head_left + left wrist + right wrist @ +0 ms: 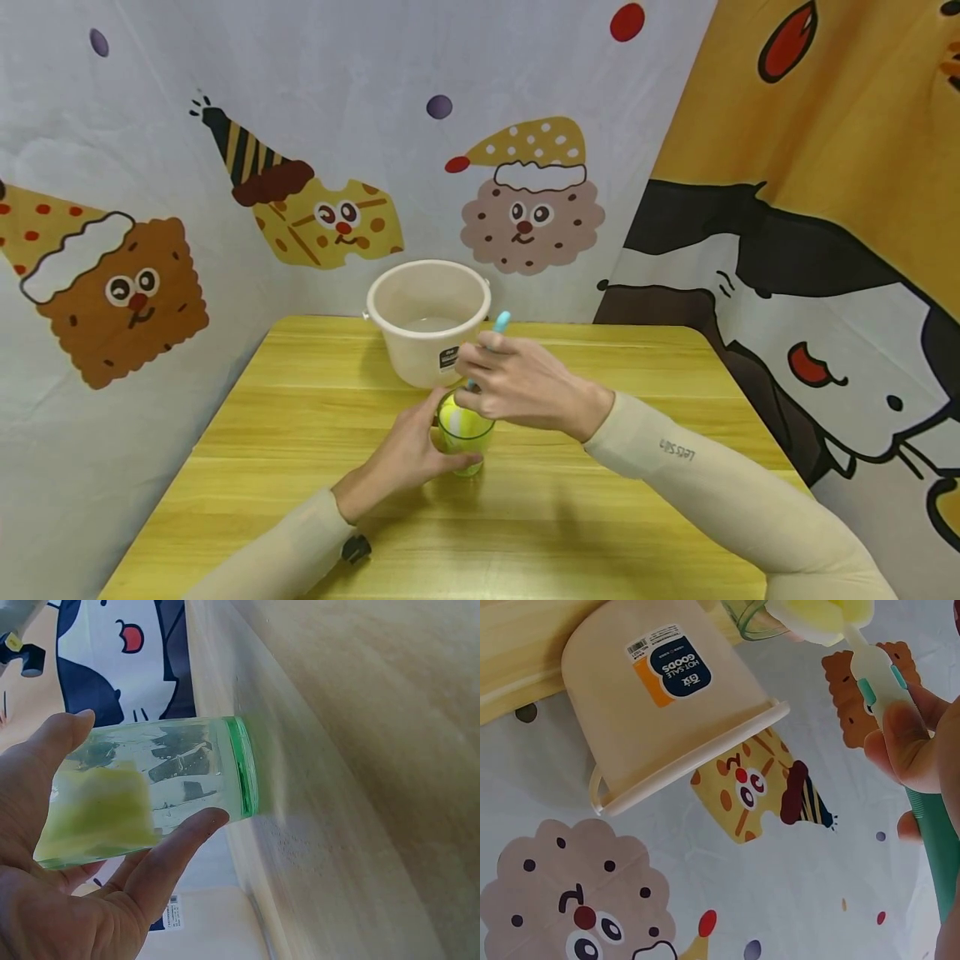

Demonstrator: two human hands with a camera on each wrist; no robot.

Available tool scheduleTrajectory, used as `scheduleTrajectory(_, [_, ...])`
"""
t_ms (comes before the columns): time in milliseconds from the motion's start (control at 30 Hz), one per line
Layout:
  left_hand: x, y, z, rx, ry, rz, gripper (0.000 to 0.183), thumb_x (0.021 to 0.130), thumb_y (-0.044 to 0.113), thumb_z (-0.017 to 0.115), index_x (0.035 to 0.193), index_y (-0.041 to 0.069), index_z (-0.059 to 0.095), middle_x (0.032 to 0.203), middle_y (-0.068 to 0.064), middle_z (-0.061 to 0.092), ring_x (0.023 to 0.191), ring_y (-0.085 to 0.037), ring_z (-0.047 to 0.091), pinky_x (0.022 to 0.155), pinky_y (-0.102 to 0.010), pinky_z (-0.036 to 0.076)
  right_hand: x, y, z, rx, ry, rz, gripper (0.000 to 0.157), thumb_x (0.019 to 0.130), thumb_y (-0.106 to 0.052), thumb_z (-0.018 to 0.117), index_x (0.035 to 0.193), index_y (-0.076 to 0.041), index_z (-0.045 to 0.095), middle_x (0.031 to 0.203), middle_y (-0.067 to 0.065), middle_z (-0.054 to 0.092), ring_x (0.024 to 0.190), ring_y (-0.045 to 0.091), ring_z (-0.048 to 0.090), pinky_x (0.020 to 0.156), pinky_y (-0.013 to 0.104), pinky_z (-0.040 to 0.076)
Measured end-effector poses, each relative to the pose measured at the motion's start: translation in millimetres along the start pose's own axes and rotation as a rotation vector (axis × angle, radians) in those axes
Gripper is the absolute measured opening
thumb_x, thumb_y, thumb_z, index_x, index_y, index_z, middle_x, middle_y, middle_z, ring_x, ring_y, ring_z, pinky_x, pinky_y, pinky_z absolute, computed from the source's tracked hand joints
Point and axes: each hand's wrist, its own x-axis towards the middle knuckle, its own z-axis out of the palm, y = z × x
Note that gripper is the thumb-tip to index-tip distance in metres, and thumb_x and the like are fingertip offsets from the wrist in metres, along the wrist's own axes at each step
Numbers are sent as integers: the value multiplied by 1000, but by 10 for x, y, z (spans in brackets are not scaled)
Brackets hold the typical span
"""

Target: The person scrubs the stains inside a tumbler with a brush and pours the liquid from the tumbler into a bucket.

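Note:
My left hand [401,450] holds a clear green-tinted glass [471,462] from the left, thumb on its near side and fingers round the far side. In the left wrist view, the glass [187,761] has a thick green base close to the tabletop and wet streaks on its wall. Above the rim, my right hand [525,383] grips a sponge cup brush by its blue-green handle [502,322]. The brush's yellow and white sponge head [452,417] sits inside the upper part of the glass. The right wrist view shows a white neck [877,667] joining handle and sponge.
A cream plastic bucket [408,350] with a label stands just behind the glass, near the table's back edge. The wood-grain table [300,400] is backed by cartoon-printed cloth [337,75]. A small black object [356,548] shows beside the left sleeve.

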Motion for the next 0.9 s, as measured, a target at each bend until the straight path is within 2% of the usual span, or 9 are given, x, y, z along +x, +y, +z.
scheduleTrajectory(267, [-4,3,-1,12,6,-17,87,88,40,106,156,21,55,131,0,80,109,-12,78,90,-29,66,7,3,44,-1,-2,5,19,99,-25,89,88,-32,75,104,-10,82,100,17,56,103,33,38])
scheduleTrajectory(600, [4,17,-10,-3,7,-19,87,87,40,106,155,19,56,132,-2,80,110,-15,79,92,-29,66,7,47,81,-12,5,-11,17,99,-27,88,88,-32,75,102,-12,83,100,16,59,103,34,38])
scheduleTrajectory(900, [6,-1,-12,-8,6,-7,85,88,41,105,154,19,56,133,-4,80,111,-17,81,90,-27,67,4,73,69,-28,-55,-23,11,97,-33,91,96,-34,80,111,-17,85,112,16,61,107,32,42])
